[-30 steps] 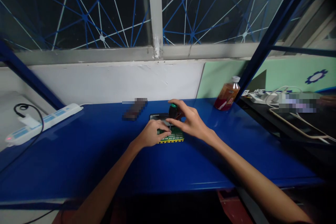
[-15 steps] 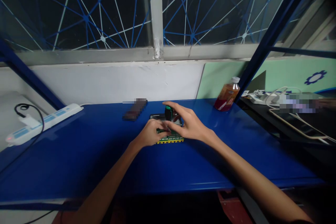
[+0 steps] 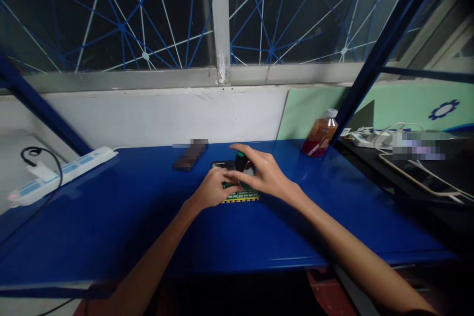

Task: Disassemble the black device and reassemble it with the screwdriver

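from where i stand, on the blue table (image 3: 237,242), the right hand (image 3: 269,174) arches, thumb and forefinger spread, whether gripping i can't tell; the left hand (image 3: 214,188) bunches low, its pinch hidden; beneath them lies a green board (image 3: 247,194), and over it a screwdriver (image 3: 240,162) stands nearly upright, just left of the right palm, nearer that hand

1 head camera looks down across the desk (image 3: 237,239).

I see a screwdriver (image 3: 241,162) with a black-and-green handle standing nearly upright over a green case (image 3: 245,194) with a yellow front edge, partly hidden, lying on the blue table (image 3: 255,237).
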{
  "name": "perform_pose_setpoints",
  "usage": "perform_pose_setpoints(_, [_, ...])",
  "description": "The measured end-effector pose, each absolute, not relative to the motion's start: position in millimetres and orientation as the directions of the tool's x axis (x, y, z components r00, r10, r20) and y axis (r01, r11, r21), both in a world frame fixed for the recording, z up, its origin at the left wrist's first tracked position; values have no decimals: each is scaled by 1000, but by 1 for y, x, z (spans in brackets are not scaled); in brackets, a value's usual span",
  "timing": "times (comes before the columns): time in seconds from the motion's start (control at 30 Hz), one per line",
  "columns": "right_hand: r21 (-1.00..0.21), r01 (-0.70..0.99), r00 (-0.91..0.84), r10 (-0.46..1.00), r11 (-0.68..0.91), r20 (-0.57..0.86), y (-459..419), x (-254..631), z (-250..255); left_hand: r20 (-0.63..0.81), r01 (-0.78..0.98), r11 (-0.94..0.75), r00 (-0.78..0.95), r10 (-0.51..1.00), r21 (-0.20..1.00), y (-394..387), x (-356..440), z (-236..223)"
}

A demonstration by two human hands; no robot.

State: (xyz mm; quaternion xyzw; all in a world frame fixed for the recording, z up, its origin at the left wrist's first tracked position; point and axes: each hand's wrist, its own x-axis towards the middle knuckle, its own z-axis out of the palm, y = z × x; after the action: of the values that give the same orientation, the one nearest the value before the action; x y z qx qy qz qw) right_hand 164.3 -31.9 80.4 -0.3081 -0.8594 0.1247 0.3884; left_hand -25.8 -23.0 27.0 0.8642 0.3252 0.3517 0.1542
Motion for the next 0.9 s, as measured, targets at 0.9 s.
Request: perform_pose_setpoints(0.9, [-528, 352, -569, 624, 773, 535, -38, 168, 86, 478, 408, -713, 541, 692, 570, -26, -23, 31])
